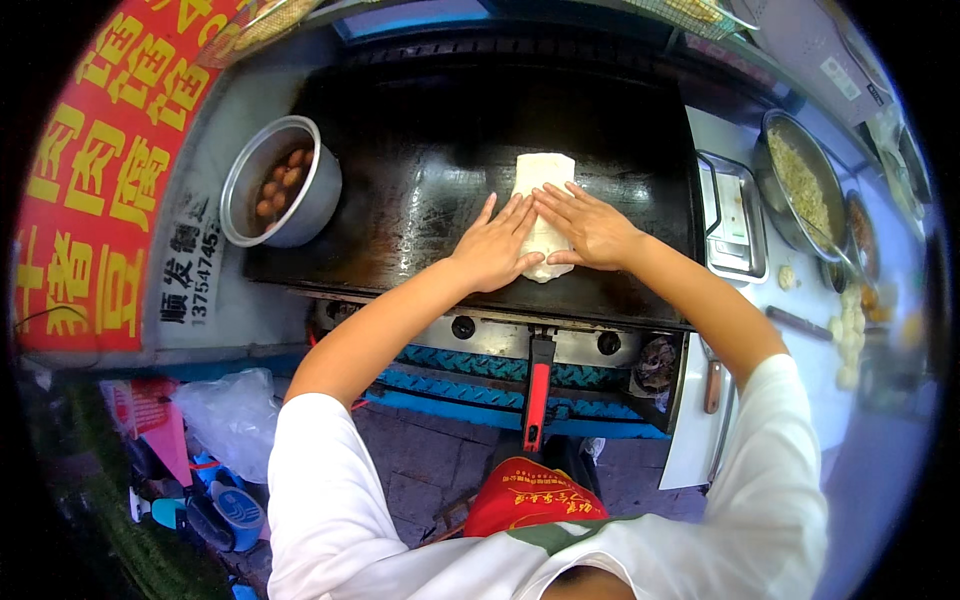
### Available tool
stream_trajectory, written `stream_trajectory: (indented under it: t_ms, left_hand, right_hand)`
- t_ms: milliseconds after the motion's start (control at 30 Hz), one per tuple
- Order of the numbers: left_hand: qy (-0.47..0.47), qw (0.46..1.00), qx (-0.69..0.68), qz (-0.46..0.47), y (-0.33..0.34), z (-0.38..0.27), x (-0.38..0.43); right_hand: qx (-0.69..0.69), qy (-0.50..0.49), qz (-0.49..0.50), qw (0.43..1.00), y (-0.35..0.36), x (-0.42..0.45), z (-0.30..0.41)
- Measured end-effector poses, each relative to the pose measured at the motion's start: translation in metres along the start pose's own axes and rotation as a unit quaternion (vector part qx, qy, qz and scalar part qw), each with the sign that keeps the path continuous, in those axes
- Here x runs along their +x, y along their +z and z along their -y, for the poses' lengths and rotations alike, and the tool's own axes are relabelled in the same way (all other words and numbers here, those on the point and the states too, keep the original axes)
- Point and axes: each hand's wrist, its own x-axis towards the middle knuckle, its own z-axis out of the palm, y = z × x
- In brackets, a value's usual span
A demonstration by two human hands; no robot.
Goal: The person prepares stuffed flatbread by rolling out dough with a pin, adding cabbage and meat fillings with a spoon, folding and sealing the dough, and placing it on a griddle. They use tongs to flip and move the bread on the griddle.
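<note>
A long, flattened piece of pale dough (546, 166) lies on the dark, oiled griddle plate (442, 180). My left hand (496, 241) rests flat on its left side, with the fingers pointing up and to the right. From the right, my right hand (589, 229) presses on the same dough with its palm down. Both sets of fingertips nearly meet over the middle of the piece, and the thumbs come close together lower down. Neither hand grips anything. Part of the dough is hidden under the fingers.
A metal pot (319, 191) of eggs in brown liquid stands at the griddle's left. To the right are a metal tray (754, 259), a bowl of shredded filling (806, 187), small dough balls (847, 330) and a wooden-handled tool (712, 386). A red-black handle (537, 390) juts out in front.
</note>
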Motion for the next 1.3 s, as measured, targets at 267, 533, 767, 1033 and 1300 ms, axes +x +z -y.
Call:
stream_trajectory:
  t_ms: [267, 533, 767, 1033, 1300]
  left_hand:
    - [0.040, 0.999, -0.006, 0.020, -0.003, 0.009, -0.011]
    - [-0.101, 0.992, -0.042, -0.067, -0.077, 0.048, -0.022]
    - [-0.149, 0.977, -0.148, -0.036, -0.013, 0.004, 0.070]
    - [-0.244, 0.961, -0.086, -0.098, 0.034, -0.042, 0.127]
    - [-0.226, 0.970, -0.027, -0.088, 0.024, 0.033, 0.180]
  right_hand:
    - [-0.001, -0.037, 0.007, 0.999, -0.009, -0.017, -0.013]
    - [0.035, 0.227, -0.106, 0.968, -0.088, -0.118, -0.022]
    - [0.145, 0.453, -0.191, 0.858, -0.076, -0.322, 0.035]
    - [0.208, 0.538, -0.166, 0.800, -0.082, -0.377, 0.125]
    - [0.225, 0.595, -0.165, 0.753, -0.096, -0.374, 0.161]
